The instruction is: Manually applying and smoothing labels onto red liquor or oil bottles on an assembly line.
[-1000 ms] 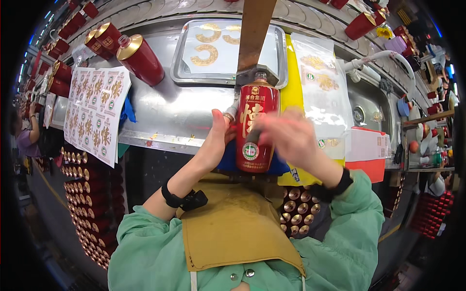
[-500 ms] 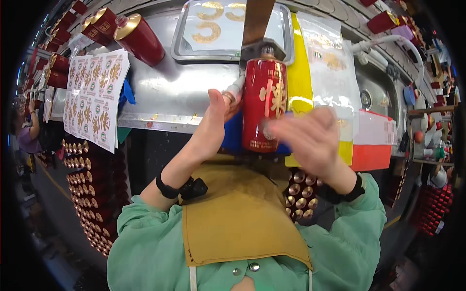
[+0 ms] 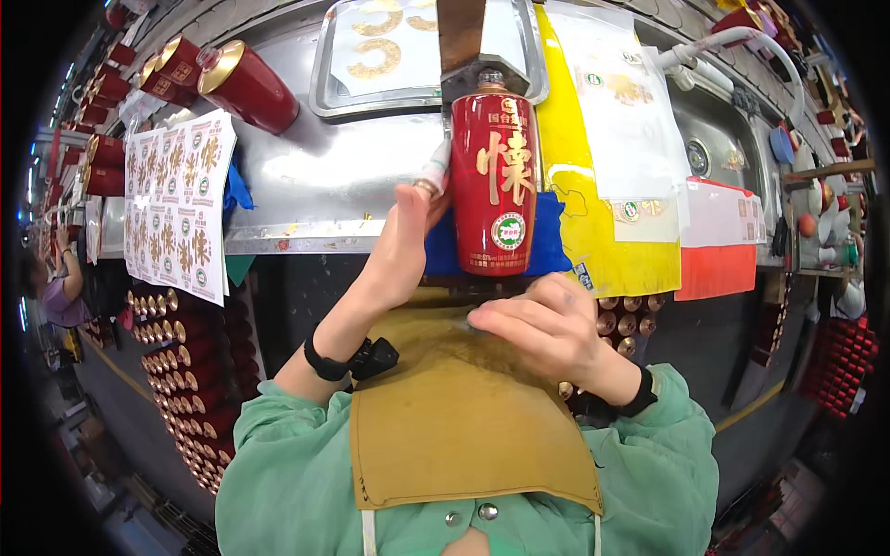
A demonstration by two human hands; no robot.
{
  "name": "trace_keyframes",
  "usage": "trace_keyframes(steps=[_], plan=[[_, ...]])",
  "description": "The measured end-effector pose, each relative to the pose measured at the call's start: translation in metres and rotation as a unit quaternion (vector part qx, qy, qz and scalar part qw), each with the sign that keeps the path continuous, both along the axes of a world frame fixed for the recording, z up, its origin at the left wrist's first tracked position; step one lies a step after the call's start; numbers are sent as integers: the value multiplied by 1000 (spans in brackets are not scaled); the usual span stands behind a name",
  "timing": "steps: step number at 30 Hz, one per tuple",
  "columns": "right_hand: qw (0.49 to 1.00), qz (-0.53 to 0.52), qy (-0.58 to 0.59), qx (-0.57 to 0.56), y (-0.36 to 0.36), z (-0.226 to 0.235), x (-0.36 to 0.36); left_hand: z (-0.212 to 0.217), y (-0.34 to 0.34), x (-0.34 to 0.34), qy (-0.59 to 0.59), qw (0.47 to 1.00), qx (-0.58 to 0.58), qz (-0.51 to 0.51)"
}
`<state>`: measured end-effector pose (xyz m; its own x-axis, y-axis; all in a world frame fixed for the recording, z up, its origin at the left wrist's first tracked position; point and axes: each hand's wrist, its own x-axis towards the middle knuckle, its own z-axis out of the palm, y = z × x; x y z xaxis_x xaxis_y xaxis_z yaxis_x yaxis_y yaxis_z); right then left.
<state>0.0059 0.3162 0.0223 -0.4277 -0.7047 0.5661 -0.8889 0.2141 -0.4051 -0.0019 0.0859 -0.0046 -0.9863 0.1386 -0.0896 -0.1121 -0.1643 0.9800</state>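
Observation:
A red bottle (image 3: 495, 185) with gold characters and a round green-and-white sticker lies on a blue cloth (image 3: 549, 243) at the near edge of the steel table (image 3: 315, 185), its neck toward a brown strip (image 3: 461, 32). My left hand (image 3: 400, 243) touches the bottle's left side while pinching a small white object. My right hand (image 3: 547, 326) hovers just below the bottle's base, fingers curled, holding a thin, small thing I cannot make out. A mustard apron (image 3: 464, 408) covers my lap.
A sticker sheet (image 3: 176, 204) hangs off the table at left. Red cylinder boxes (image 3: 243, 85) lie at the back left. A metal tray (image 3: 389, 51) holds gold labels. Yellow and clear sheets (image 3: 612, 139) lie right. Crated bottles (image 3: 185, 371) stand below. Another person (image 3: 56, 287) works far left.
The bottle has turned so its gold characters face up, and it now rests flat on the blue cloth. My right hand has come off the bottle and dropped below its base.

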Motion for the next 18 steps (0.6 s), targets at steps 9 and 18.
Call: trace_keyframes(steps=[9, 18], plan=[[797, -241, -484, -267, -10, -29, 0, -21, 5, 65, 355, 829, -432, -17], [816, -340, -433, -176, -2, -42, -11, -28, 12, 53, 220, 949, -212, 79]])
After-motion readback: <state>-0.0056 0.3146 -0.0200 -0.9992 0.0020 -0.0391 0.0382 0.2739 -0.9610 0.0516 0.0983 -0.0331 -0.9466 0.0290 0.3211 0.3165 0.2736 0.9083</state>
